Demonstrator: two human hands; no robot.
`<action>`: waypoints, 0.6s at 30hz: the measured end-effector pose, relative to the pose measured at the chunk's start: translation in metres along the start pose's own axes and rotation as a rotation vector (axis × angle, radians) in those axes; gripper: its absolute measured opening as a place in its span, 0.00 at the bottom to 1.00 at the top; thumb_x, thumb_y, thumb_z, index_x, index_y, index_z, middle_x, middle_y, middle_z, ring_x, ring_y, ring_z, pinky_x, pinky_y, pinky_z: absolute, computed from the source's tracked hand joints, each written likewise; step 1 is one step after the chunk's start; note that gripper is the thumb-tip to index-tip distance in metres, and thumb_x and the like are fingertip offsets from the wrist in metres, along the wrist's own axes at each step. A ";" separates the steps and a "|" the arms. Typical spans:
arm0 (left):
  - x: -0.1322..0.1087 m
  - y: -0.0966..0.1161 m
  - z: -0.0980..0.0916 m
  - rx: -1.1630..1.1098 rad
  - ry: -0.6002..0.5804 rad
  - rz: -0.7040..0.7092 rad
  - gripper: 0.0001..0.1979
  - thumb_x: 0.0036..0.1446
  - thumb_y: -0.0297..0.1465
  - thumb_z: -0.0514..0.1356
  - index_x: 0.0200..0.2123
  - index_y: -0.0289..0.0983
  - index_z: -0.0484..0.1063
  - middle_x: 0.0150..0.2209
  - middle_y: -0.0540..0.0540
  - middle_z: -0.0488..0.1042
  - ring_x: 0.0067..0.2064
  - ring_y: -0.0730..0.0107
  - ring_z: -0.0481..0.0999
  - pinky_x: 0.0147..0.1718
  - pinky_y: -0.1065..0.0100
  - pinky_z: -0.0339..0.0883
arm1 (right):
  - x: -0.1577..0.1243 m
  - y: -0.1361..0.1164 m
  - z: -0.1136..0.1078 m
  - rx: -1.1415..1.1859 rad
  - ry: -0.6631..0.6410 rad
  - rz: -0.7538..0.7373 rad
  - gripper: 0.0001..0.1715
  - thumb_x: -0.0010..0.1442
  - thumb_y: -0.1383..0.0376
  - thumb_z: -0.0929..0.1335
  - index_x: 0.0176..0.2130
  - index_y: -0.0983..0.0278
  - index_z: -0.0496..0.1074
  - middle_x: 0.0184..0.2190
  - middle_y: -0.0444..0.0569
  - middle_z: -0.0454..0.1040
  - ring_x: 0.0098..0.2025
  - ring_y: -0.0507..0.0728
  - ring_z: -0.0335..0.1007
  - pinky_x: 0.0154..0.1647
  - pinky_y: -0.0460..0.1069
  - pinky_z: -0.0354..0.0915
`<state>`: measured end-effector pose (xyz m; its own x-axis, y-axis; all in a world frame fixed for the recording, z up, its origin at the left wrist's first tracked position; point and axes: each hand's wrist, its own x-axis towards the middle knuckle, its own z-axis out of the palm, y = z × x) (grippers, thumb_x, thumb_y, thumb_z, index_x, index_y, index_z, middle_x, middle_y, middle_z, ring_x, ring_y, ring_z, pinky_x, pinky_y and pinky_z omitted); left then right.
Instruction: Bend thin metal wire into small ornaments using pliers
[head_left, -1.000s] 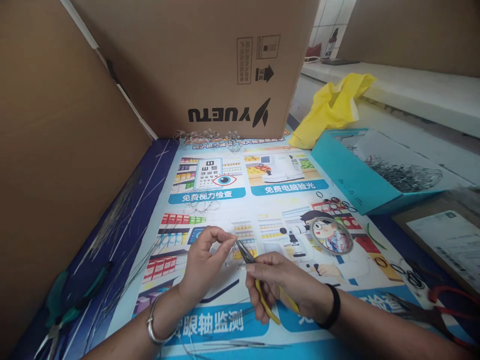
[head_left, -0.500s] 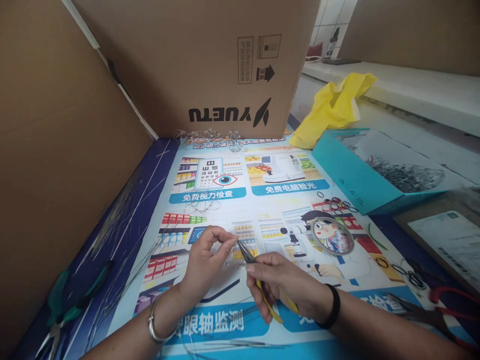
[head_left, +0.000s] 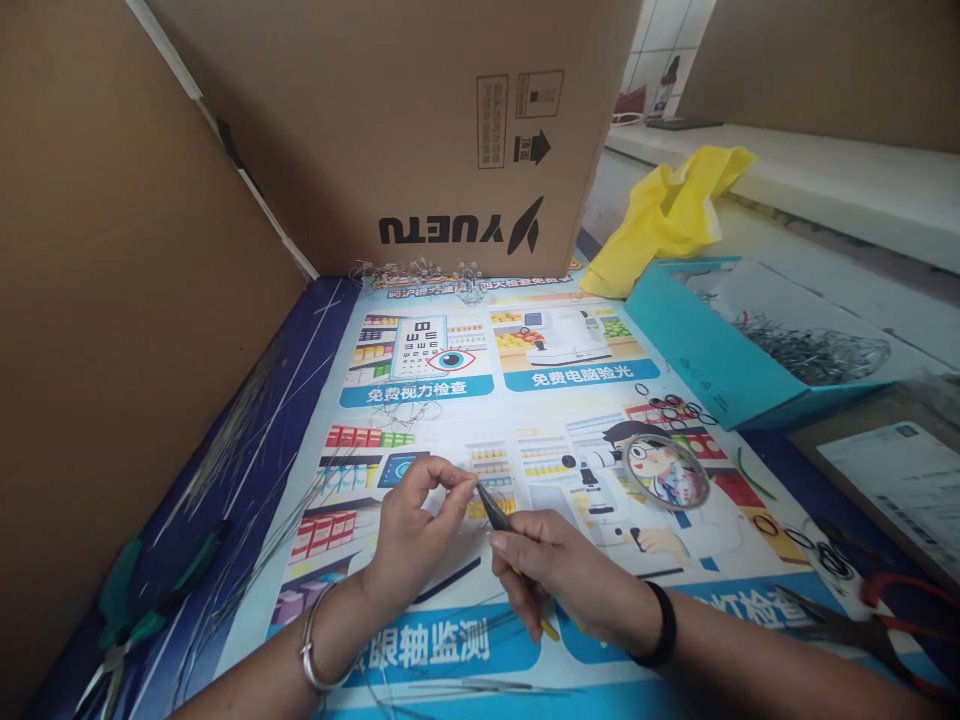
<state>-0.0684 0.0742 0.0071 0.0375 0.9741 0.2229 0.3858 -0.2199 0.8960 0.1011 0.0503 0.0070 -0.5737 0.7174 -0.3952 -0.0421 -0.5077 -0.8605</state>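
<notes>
My left hand (head_left: 416,525) is closed, thumb and forefinger pinching a thin wire that barely shows at the fingertips. Against that pinch rest the tips of long-nose pliers (head_left: 493,507) with dark jaws and yellow handles. My right hand (head_left: 566,565) is wrapped round the pliers' handles, which it mostly covers. Fine wire seems to curve beside the jaws, too faint to trace. Both hands are above the printed poster (head_left: 480,560), near its middle. Below them on the poster lie several straight wires (head_left: 480,687).
Green-handled pliers (head_left: 124,630) lie at left, near a bundle of wires (head_left: 232,440). At right are a roll of clear tape (head_left: 666,470), black rings (head_left: 829,555), red-handled scissors (head_left: 855,625) and a teal box (head_left: 697,345) of metal pieces. A cardboard box (head_left: 420,130) stands behind.
The pliers have turned in my right hand; their yellow handles show less and sit closer together. My left hand has shifted very slightly and still pinches at the jaw tips.
</notes>
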 end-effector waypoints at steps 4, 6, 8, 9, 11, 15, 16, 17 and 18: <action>-0.001 0.004 0.000 0.000 0.010 0.000 0.03 0.54 0.29 0.59 0.30 0.38 0.67 0.31 0.49 0.74 0.35 0.70 0.74 0.37 0.68 0.67 | -0.002 -0.001 0.000 -0.095 0.019 -0.035 0.23 0.56 0.49 0.63 0.27 0.66 0.63 0.11 0.39 0.63 0.11 0.46 0.57 0.13 0.41 0.50; -0.001 0.006 0.000 0.004 0.025 0.004 0.03 0.53 0.29 0.60 0.30 0.38 0.67 0.30 0.50 0.74 0.34 0.70 0.74 0.36 0.68 0.67 | -0.002 0.001 0.000 -0.136 0.040 -0.054 0.23 0.57 0.48 0.63 0.27 0.66 0.63 0.12 0.39 0.63 0.12 0.46 0.57 0.13 0.41 0.50; -0.001 0.008 0.000 0.024 0.039 0.017 0.02 0.53 0.29 0.60 0.29 0.38 0.68 0.29 0.50 0.74 0.33 0.70 0.74 0.35 0.69 0.67 | -0.002 0.002 0.001 -0.165 0.062 -0.068 0.24 0.56 0.47 0.62 0.26 0.65 0.62 0.12 0.39 0.62 0.12 0.46 0.56 0.13 0.41 0.50; -0.002 0.009 0.000 0.041 0.048 0.027 0.02 0.52 0.29 0.60 0.29 0.38 0.69 0.29 0.50 0.74 0.33 0.70 0.75 0.35 0.69 0.67 | -0.001 0.003 0.002 -0.173 0.072 -0.073 0.25 0.56 0.46 0.62 0.26 0.65 0.62 0.12 0.39 0.62 0.12 0.46 0.56 0.13 0.41 0.51; -0.002 0.010 0.000 0.089 0.065 0.055 0.01 0.52 0.29 0.60 0.29 0.38 0.69 0.29 0.50 0.74 0.33 0.69 0.75 0.34 0.69 0.67 | -0.001 0.004 0.002 -0.168 0.075 -0.077 0.25 0.55 0.45 0.62 0.26 0.65 0.62 0.12 0.39 0.63 0.12 0.46 0.56 0.13 0.42 0.51; 0.001 0.006 -0.002 0.109 0.037 0.096 0.01 0.53 0.29 0.59 0.30 0.38 0.69 0.30 0.49 0.74 0.34 0.70 0.75 0.35 0.69 0.67 | 0.000 0.003 0.000 -0.092 0.015 -0.035 0.24 0.56 0.47 0.63 0.27 0.66 0.63 0.11 0.39 0.63 0.11 0.47 0.58 0.13 0.41 0.50; 0.002 0.005 -0.002 0.078 0.002 0.089 0.01 0.54 0.29 0.59 0.31 0.38 0.69 0.30 0.49 0.74 0.34 0.70 0.75 0.36 0.69 0.68 | 0.000 0.003 -0.001 -0.066 0.004 -0.025 0.23 0.56 0.48 0.63 0.27 0.66 0.63 0.11 0.39 0.63 0.11 0.47 0.59 0.13 0.41 0.49; 0.003 0.003 -0.003 0.037 -0.035 0.073 0.01 0.55 0.29 0.58 0.32 0.38 0.68 0.31 0.48 0.74 0.34 0.70 0.75 0.36 0.69 0.68 | 0.000 0.003 -0.001 -0.039 -0.004 -0.019 0.23 0.56 0.48 0.63 0.27 0.66 0.64 0.11 0.39 0.64 0.11 0.47 0.59 0.12 0.41 0.48; 0.004 0.001 -0.004 -0.007 -0.071 0.053 0.02 0.56 0.30 0.58 0.32 0.38 0.68 0.31 0.48 0.74 0.35 0.70 0.75 0.36 0.68 0.68 | 0.000 0.004 -0.001 -0.010 -0.009 -0.018 0.23 0.56 0.48 0.64 0.27 0.66 0.64 0.11 0.39 0.64 0.12 0.47 0.60 0.12 0.41 0.48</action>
<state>-0.0711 0.0779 0.0105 0.1227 0.9624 0.2424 0.3750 -0.2711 0.8865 0.1021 0.0491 0.0033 -0.5807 0.7219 -0.3764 -0.0448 -0.4899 -0.8706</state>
